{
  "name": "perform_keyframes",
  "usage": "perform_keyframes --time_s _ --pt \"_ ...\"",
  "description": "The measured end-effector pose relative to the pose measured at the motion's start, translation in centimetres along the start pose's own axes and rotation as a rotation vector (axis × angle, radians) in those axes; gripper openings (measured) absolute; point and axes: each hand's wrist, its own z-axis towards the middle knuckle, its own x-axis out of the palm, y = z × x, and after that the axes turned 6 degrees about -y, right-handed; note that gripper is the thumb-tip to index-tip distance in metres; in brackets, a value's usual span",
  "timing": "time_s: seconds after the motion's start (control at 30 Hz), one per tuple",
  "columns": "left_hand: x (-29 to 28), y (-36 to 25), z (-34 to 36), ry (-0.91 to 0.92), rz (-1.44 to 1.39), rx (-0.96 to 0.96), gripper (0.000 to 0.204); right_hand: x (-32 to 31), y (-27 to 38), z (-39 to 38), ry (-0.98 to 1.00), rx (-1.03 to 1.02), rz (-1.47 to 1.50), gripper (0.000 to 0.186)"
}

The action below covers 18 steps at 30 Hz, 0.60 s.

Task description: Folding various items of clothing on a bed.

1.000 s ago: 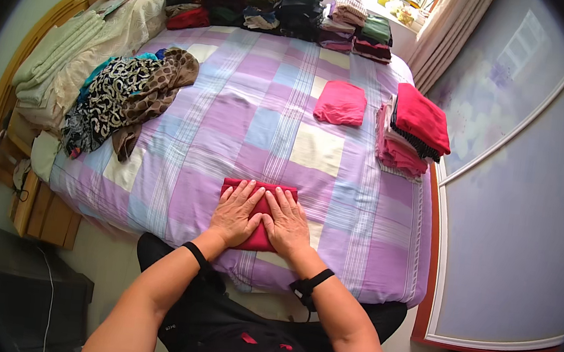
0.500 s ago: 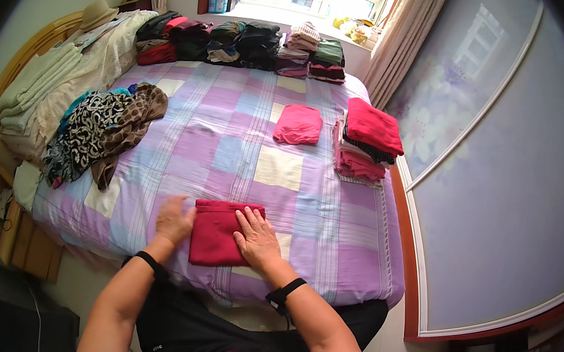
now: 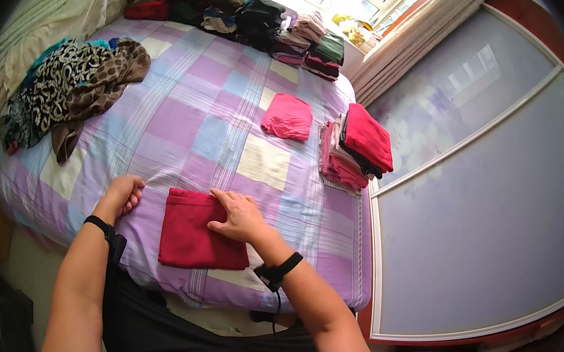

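Note:
A folded dark red garment (image 3: 193, 239) lies flat on the checked bedspread (image 3: 224, 139) near the front edge of the bed. My right hand (image 3: 240, 216) is over its upper right part, thumb and fingers apart, with the fingertips at its far edge. To the left of the garment, my left hand (image 3: 126, 195) is low over the bedspread with its fingers curled in. Small creases run in the cloth beside it, and whether it pinches any fabric is hidden. Farther off lies a folded pink garment (image 3: 287, 117).
At the right edge stands a stack of folded clothes (image 3: 353, 149). Patterned scarves (image 3: 78, 86) lie heaped at the left. Several dark clothes piles (image 3: 256, 25) line the far edge beneath the window. A sliding-door wardrobe (image 3: 479, 197) borders the right side.
My left hand has moved left, away from the red garment, and its fingers have curled in. My right hand has lifted slightly and shifted toward the garment's far edge. The view has tilted and turned right.

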Motion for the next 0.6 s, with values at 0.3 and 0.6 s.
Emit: perform_keyframes --time_s 0.3,0.6 --pt "0.3 0.5 0.6 -0.004 -0.010 -0.030 0.035 -0.1 -1.2 3.2 0.329 0.155 0.224 0.066" --pt "0.5 0.1 0.2 0.003 0.026 -0.014 0.036 0.2 -4.9 -1.7 0.149 0.410 0.512 0.067"
